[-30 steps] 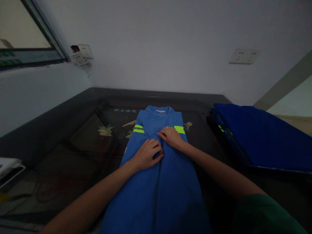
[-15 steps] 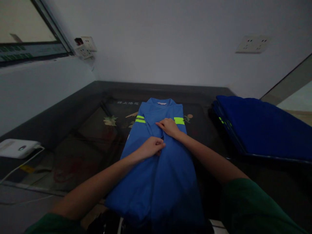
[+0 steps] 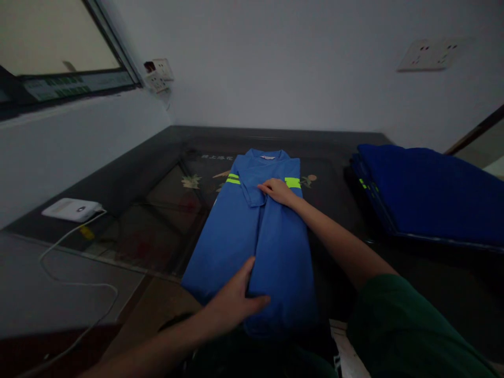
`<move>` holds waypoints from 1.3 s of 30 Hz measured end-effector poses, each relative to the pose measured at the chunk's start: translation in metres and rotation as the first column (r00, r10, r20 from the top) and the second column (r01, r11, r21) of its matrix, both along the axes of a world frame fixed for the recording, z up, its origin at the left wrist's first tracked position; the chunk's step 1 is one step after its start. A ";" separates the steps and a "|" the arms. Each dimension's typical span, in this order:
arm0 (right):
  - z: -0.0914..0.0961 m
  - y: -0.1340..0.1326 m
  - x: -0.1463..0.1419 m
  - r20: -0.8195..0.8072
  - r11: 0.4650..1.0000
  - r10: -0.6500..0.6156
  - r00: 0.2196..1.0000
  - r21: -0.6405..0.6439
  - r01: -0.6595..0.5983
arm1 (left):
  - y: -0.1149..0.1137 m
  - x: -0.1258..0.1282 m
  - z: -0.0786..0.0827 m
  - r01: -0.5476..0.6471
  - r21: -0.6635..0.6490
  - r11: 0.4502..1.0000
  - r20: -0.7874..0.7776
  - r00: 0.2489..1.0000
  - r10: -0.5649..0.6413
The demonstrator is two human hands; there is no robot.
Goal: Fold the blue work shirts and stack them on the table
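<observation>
The blue jacket (image 3: pixel 275 247) lies lengthwise on the glass table (image 3: pixel 157 231), collar far, sides folded in, its near end hanging over the table edge. The right hand (image 3: pixel 279 191) lies open and flat on the chest between the green stripes (image 3: pixel 292 182), gripping nothing. The left hand (image 3: pixel 232 302) rests open on the near end, thumb spread, nothing pinched. To my eye, the work goes best with the right palm pressing firmly so the layers do not slide, and the left catching both halves evenly across the centre seam. A stack (image 3: pixel 429 194) of dark blue cloth lies just right; a white box (image 3: pixel 73 209) and its cable (image 3: pixel 79 286) sit well left. Neither is in the way.
</observation>
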State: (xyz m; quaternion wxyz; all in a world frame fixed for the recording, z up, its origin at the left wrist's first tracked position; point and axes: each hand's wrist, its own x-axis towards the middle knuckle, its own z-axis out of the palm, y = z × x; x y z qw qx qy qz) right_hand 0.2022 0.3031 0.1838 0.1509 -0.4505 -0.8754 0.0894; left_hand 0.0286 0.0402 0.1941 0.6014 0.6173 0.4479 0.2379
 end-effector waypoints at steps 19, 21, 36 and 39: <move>0.016 -0.005 -0.030 0.248 0.948 -0.314 0.917 0.024 0.318 | -0.093 0.004 -0.047 0.072 -0.044 0.996 0.215 0.975 -0.061; 0.010 -0.008 -0.032 0.262 0.938 -0.344 0.902 0.057 0.341 | -0.091 -0.002 -0.053 0.085 -0.090 0.992 0.281 0.958 -0.057; 0.008 -0.011 -0.034 0.209 0.914 -0.374 0.903 0.247 0.321 | -0.101 -0.027 -0.106 -0.019 0.394 0.919 0.030 1.000 0.008; 0.007 -0.010 -0.037 0.221 0.919 -0.370 0.903 0.232 0.319 | -0.103 -0.031 -0.108 0.035 0.491 0.870 -0.001 0.999 -0.039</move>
